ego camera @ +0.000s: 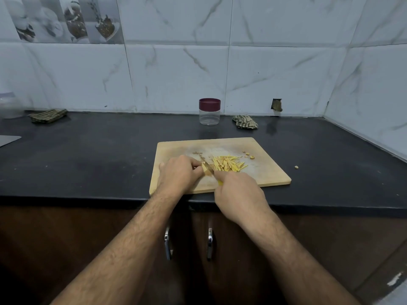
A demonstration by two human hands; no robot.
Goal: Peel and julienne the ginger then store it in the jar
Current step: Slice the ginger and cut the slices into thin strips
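black counter (88, 159) by marble tiles (176, 73): left hand (178, 172) fingers pinch ginger (205, 168), right hand (237, 192) grips knife (209, 168).

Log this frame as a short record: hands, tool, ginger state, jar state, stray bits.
left hand: holds the uncut ginger piece on the cutting board
right hand: grips the knife, yellow handle
ginger strips: piled mid-board
jar: behind board, lid on, looks empty
stray bit: on counter, right of board

Light: dim, cool, even overhead.
Shadows: soft, faint.
Edges: wide-angle bending of the wall tiles (286, 62).
Focus: slightly soft throughout.
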